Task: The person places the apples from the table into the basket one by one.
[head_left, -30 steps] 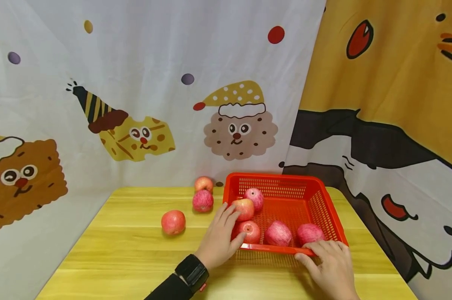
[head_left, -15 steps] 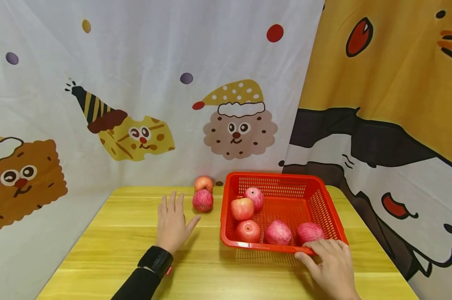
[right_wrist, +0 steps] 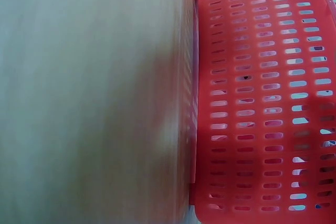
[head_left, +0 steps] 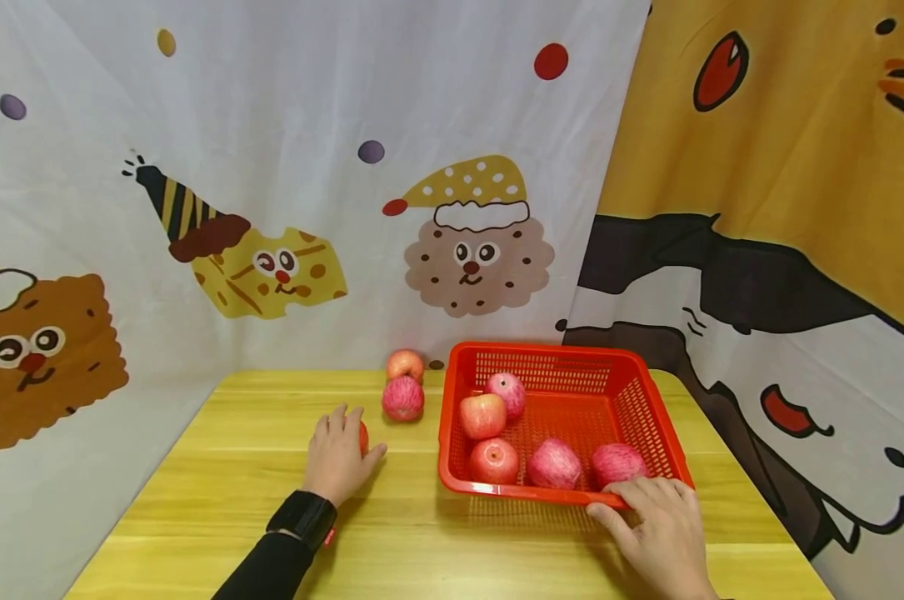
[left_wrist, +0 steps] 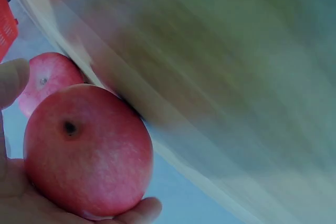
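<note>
My left hand [head_left: 337,458] reaches over a red apple [head_left: 363,437] on the table, hiding most of it in the head view. In the left wrist view that apple [left_wrist: 89,150] sits against the palm; fingers curl round its lower side, and the thumb [left_wrist: 13,82] stands out at the left. The right hand [head_left: 661,533] grips the near rim of a red plastic basket [head_left: 526,492], fingers over the edge and thumb outside. Several apples lie inside, including a yellowish one [head_left: 483,416] at the left and a pink one [head_left: 618,465] near the right hand.
Two more apples stand one behind the other at the back of the table: a pink one [head_left: 402,399] and a paler one [head_left: 405,367]. A cartoon-print curtain [head_left: 294,125] hangs behind the wooden table [head_left: 414,542]. The basket's slotted wall [right_wrist: 268,98] fills the right wrist view's right side.
My left hand has left the apples in the basket, moved left over the table, and settled round the lone apple there. The right hand has stayed on the basket's rim.
</note>
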A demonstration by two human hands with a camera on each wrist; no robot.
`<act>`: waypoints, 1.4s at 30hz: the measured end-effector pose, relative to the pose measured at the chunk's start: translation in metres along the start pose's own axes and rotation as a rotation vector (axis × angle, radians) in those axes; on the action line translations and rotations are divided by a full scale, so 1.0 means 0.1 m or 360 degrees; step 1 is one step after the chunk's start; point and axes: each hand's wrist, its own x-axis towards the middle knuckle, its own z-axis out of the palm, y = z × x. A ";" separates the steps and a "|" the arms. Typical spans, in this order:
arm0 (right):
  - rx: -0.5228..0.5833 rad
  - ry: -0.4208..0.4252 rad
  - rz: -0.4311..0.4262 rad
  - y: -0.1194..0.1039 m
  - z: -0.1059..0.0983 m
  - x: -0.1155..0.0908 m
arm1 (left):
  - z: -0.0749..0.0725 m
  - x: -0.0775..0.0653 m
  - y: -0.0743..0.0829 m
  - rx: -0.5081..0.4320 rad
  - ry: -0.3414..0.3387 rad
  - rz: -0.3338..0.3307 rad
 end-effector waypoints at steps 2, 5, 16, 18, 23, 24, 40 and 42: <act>-0.0001 -0.0003 0.0002 0.00 0.00 0.00 | -0.01 0.00 0.00 0.0015 -0.0001 0.0004; -0.0002 -0.0007 0.0006 -0.01 -0.01 0.01 | -0.02 0.00 -0.02 0.0034 -0.0012 0.0002; 0.0002 -0.0020 0.0009 -0.02 -0.01 0.01 | -0.07 -0.01 0.03 0.0127 -0.0127 -0.0020; 0.0003 -0.0022 0.0009 -0.01 -0.01 0.01 | -0.07 -0.01 0.04 0.0144 -0.0151 -0.0012; 0.0011 -0.0019 0.0002 0.00 -0.01 0.01 | -0.09 -0.03 0.07 0.0123 -0.0191 -0.0039; 0.0012 -0.0017 0.0000 0.01 -0.01 0.01 | -0.10 -0.04 0.08 0.0109 -0.0202 -0.0052; -0.0011 -0.0008 -0.0003 0.01 0.01 -0.01 | -0.19 -0.04 0.22 -0.0189 -0.0418 -0.0204; -0.0013 -0.0006 -0.0004 0.01 0.01 -0.01 | -0.18 -0.04 0.22 -0.0234 -0.0431 -0.0230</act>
